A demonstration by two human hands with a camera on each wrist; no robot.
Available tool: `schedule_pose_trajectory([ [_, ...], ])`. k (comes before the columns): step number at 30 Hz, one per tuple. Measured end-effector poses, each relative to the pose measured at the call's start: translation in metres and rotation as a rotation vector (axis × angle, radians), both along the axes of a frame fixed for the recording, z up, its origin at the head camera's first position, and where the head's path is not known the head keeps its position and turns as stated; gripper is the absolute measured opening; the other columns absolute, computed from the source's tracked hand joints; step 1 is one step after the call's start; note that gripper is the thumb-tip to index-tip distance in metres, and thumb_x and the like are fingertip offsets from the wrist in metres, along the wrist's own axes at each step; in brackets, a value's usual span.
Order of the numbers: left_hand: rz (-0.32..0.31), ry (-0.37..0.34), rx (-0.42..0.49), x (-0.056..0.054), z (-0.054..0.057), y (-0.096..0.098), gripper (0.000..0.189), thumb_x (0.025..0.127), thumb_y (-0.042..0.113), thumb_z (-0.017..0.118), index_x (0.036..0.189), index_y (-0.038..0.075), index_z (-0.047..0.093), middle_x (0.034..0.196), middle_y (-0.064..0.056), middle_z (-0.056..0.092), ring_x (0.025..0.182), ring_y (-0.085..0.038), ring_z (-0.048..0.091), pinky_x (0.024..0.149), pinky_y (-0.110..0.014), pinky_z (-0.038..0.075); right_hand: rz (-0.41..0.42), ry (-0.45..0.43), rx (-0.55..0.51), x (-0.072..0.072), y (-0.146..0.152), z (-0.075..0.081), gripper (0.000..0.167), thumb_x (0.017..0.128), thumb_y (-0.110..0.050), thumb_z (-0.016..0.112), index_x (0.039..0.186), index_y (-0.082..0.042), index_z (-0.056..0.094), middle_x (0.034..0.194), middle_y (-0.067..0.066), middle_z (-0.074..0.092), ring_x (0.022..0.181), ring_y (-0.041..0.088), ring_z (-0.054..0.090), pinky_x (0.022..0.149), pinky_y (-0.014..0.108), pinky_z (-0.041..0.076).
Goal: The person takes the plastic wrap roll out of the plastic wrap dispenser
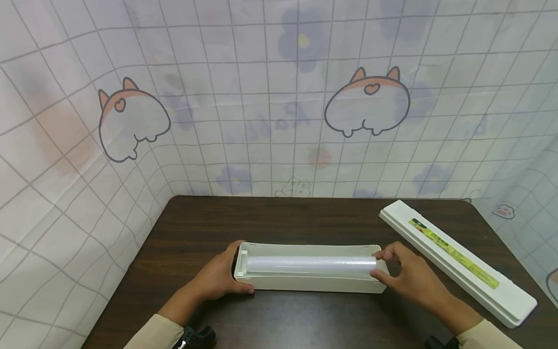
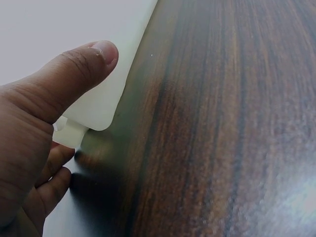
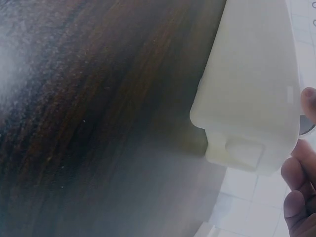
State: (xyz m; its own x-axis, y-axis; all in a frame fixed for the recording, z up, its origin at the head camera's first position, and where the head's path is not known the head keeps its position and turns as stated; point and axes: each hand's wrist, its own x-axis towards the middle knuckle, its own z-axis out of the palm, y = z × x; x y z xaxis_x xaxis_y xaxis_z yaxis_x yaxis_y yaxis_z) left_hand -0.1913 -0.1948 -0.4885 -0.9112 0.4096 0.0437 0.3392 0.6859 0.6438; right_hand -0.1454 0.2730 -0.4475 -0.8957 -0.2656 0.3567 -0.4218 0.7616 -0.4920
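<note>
A long white plastic box (image 1: 314, 285), its top off, lies crosswise on the dark wooden table. Inside it sits a roll of clear cling film (image 1: 309, 264). My left hand (image 1: 220, 274) grips the box's left end, thumb along the near wall and fingers round the back. In the left wrist view, the thumb (image 2: 81, 66) presses flat on the box's side. My right hand (image 1: 407, 274) pinches the right end of the roll between thumb and fingers, just over the box's end. From the right wrist, the roll's round end (image 3: 307, 126) shows between the fingertips, above the box wall (image 3: 252, 74).
A long white lid (image 1: 457, 261) with a green and yellow label lies slanted at the right side of the table (image 1: 279, 220). A light grid-patterned cloth (image 1: 279, 121) with cartoon prints hangs behind the table and along both sides.
</note>
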Motion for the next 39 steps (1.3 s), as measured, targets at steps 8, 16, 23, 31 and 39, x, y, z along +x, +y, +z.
schedule_pose_trajectory([
  [8,-0.002,-0.004,0.005,0.0,-0.001,0.0,0.121,0.062,0.053,0.097,0.153,0.007,0.032,0.12,-0.003,0.061,0.095,-0.014,0.06,0.085,-0.044,0.049,0.12,0.059,0.036,-0.007,-0.001,-0.001,0.053,0.082,-0.01,0.087,0.126,-0.008,0.059,0.111,-0.005,0.064,0.093,0.013,0.061,0.076,0.034,0.053],
  [16,0.007,-0.009,0.014,0.0,0.001,0.0,0.121,0.061,0.052,0.097,0.153,0.006,0.032,0.118,-0.004,0.062,0.094,-0.015,0.06,0.085,-0.044,0.049,0.239,0.148,0.023,-0.012,-0.002,0.001,0.054,0.079,0.001,0.085,0.127,-0.008,0.064,0.108,-0.002,0.059,0.084,0.01,0.055,0.063,0.027,0.049],
  [23,0.01,-0.004,0.012,0.0,0.0,0.0,0.121,0.061,0.051,0.098,0.153,0.007,0.032,0.119,-0.004,0.062,0.094,-0.015,0.06,0.084,-0.043,0.05,0.289,0.143,-0.023,-0.014,-0.002,0.003,0.052,0.077,0.006,0.084,0.125,-0.004,0.065,0.118,0.008,0.061,0.083,0.004,0.059,0.065,0.028,0.054],
  [31,0.004,0.007,0.015,0.001,-0.003,-0.001,0.121,0.061,0.053,0.097,0.153,0.007,0.033,0.12,-0.003,0.062,0.094,-0.014,0.06,0.084,-0.043,0.05,0.269,0.059,0.025,-0.018,-0.004,0.006,0.046,0.083,-0.006,0.085,0.125,-0.006,0.066,0.118,0.004,0.064,0.083,0.001,0.057,0.067,0.028,0.055],
  [39,0.004,0.006,0.018,0.0,-0.003,-0.001,0.122,0.062,0.054,0.096,0.154,0.007,0.031,0.122,-0.004,0.061,0.095,-0.015,0.06,0.084,-0.044,0.05,0.262,0.052,0.08,-0.022,-0.009,0.009,0.045,0.085,-0.015,0.086,0.126,-0.009,0.067,0.115,0.0,0.067,0.082,0.001,0.054,0.068,0.028,0.052],
])
